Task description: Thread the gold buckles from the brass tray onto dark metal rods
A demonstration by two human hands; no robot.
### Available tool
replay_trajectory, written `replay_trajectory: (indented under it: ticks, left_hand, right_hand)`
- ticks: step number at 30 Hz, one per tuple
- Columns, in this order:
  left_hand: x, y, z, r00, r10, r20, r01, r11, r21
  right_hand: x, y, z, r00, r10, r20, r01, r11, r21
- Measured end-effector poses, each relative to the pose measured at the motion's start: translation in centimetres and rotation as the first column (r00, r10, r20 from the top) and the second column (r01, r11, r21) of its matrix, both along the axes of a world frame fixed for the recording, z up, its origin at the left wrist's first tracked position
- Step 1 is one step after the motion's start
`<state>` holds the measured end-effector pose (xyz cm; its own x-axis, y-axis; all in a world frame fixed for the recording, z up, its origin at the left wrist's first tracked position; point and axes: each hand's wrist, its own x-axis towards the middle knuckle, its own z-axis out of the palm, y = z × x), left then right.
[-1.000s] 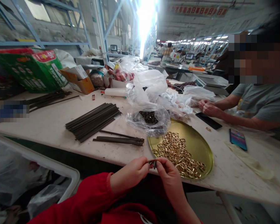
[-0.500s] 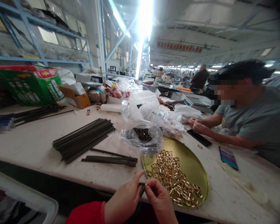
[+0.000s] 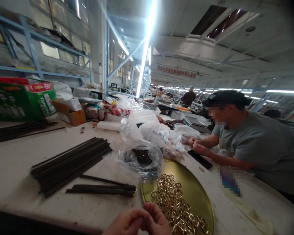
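At table edge | hands [image 3: 139, 223] pinched together, perhaps holding something | shiny gold buckles [image 3: 177, 209], round brass tray [image 3: 198, 192]

Green carton [image 3: 19, 99]: red band bears "50"; remaining print illegible. Red ceiling banner [image 3: 176, 71]: characters too small to read.

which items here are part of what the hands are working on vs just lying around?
In use:
- left hand and right hand, fingertips together at the bottom edge; anything pinched is hidden
- gold buckles heaped on the brass tray
- dark straps and finished straps
- bag of dark parts

Lying about:
- green carton
- cardboard box
- black phone by the co-worker's hands
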<state>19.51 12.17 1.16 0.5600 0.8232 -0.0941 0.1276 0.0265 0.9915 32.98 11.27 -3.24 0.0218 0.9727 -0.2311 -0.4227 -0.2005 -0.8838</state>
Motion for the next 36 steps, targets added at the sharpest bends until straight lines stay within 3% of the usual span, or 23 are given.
replay_trajectory:
  ticks: [5,8,11,13,14,16,19,23,27,32,34,36]
  left_hand:
    - [-0.7,0.1,0.9,1.000,0.024,0.017,-0.022,0.993,-0.115]
    - [-1.1,0.8,1.3,1.000,0.024,-0.019,-0.026,0.990,-0.137]
    - [-1.5,1.5,1.0,0.996,0.061,-0.058,-0.069,0.988,-0.138]
    - [-1.6,1.9,0.6,0.994,0.081,-0.067,-0.090,0.985,-0.144]
    - [-1.6,2.1,0.3,0.994,0.089,-0.068,-0.098,0.983,-0.152]
    - [-1.7,2.4,-0.1,0.991,0.113,-0.066,-0.122,0.978,-0.167]
    - [-2.0,3.0,-0.4,0.989,0.136,-0.058,-0.145,0.971,-0.192]
    - [-2.6,3.7,-0.6,0.990,0.128,-0.065,-0.140,0.958,-0.251]
    - [-2.7,4.1,-0.8,0.988,0.142,-0.058,-0.152,0.961,-0.229]
    - [-2.6,4.6,0.4,0.978,0.203,-0.050,-0.208,0.969,-0.134]
    - [-2.3,5.1,1.3,0.968,0.248,-0.044,-0.251,0.966,-0.067]
    - [-1.8,5.6,2.3,0.955,0.294,-0.041,-0.294,0.956,0.013]
  right_hand:
    - [0.3,0.6,1.5,0.980,0.108,0.166,-0.113,0.993,0.021]
    - [1.4,2.6,2.9,0.902,0.113,0.416,-0.185,0.973,0.137]
    - [3.3,6.8,4.4,0.730,-0.114,0.674,-0.147,0.937,0.317]
    - [4.2,10.3,5.1,0.521,-0.259,0.813,-0.182,0.897,0.403]
    - [4.5,12.1,5.2,0.393,-0.293,0.872,-0.227,0.888,0.401]
    - [4.3,15.4,5.1,0.268,-0.294,0.917,-0.280,0.887,0.366]
    - [3.1,19.1,4.0,0.166,-0.235,0.958,-0.293,0.915,0.275]
    - [1.8,21.6,2.3,0.073,-0.169,0.983,-0.224,0.957,0.182]
    - [2.0,22.0,2.5,0.139,-0.162,0.977,-0.221,0.957,0.190]
    - [2.6,18.6,4.4,0.379,-0.163,0.911,-0.227,0.938,0.262]
    - [2.2,15.8,5.0,0.531,-0.105,0.841,-0.219,0.941,0.256]
    - [1.4,12.7,5.6,0.756,-0.006,0.655,-0.192,0.954,0.231]
